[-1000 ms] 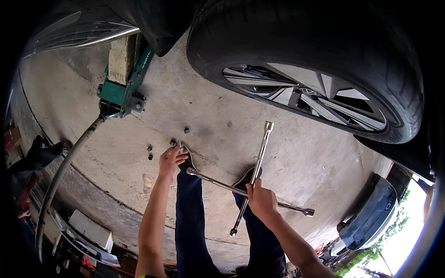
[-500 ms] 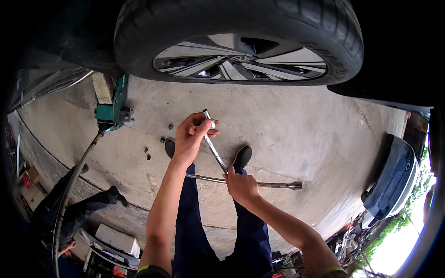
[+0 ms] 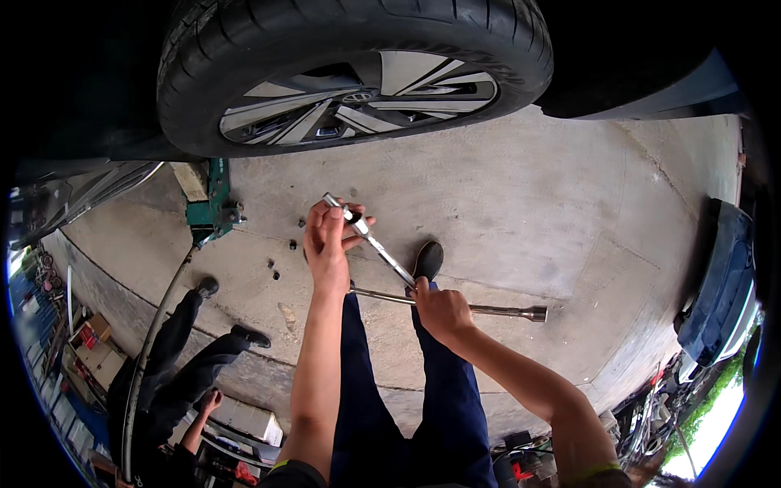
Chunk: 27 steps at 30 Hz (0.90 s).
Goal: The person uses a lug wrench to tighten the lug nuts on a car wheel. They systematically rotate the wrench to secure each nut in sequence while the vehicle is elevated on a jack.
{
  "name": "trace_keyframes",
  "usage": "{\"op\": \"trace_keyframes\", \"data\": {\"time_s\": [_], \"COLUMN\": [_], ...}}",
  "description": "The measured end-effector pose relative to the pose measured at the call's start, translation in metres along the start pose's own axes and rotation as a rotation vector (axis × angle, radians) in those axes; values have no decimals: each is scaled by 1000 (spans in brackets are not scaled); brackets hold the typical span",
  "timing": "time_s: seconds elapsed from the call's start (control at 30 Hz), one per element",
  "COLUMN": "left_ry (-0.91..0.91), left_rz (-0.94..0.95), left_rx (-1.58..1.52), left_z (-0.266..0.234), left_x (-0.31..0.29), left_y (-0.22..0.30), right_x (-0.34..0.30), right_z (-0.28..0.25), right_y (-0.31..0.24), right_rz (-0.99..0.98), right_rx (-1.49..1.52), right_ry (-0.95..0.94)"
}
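My left hand (image 3: 329, 250) is closed around the upper end of a slim chrome wrench bar (image 3: 389, 258), fingers at its bright, thicker head. The exact form of that head is partly hidden by the fingers. My right hand (image 3: 443, 311) is wrapped around the bar's lower end. A longer metal bar with a socket end (image 3: 533, 313) crosses at my right hand, in front of my legs. Whether the two bars are joined cannot be seen. Beyond my hands stands a car wheel (image 3: 358, 96) with a black tyre and silver-and-black spokes.
A green floor jack (image 3: 210, 213) with a long handle (image 3: 159, 333) stands left of the wheel. Several small dark nuts (image 3: 293, 244) lie on the concrete floor (image 3: 529, 211). Another person (image 3: 175, 358) is at lower left. A dark blue car bumper (image 3: 716, 281) stands at right.
The view has shifted, so the wheel sits further left. Both hands and the bars have moved slightly right in the picture. The slim bar's upper end now leans further left.
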State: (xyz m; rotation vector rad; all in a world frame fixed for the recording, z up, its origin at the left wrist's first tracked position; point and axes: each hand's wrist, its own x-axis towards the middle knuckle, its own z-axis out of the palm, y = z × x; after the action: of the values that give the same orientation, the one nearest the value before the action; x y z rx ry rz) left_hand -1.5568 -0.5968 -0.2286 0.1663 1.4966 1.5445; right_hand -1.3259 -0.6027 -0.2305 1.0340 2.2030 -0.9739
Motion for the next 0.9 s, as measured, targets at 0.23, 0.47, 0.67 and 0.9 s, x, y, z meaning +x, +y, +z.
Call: {"op": "trace_keyframes", "data": {"time_s": [0.23, 0.47, 0.67, 0.9], "left_ry": [-8, -31, 8, -37], "left_rz": [-25, -109, -110, -180], "left_rx": [110, 142, 160, 35], "left_z": [4, -10, -2, 23], "left_x": [-2, 11, 25, 62], "left_y": [-2, 4, 14, 1], "right_x": [-8, -2, 26, 53], "right_z": [-22, -19, -41, -30], "right_y": [1, -10, -6, 7], "right_rz": [58, 160, 177, 163], "right_rx": [-68, -58, -101, 18], "right_ry": [-121, -140, -129, -17]}}
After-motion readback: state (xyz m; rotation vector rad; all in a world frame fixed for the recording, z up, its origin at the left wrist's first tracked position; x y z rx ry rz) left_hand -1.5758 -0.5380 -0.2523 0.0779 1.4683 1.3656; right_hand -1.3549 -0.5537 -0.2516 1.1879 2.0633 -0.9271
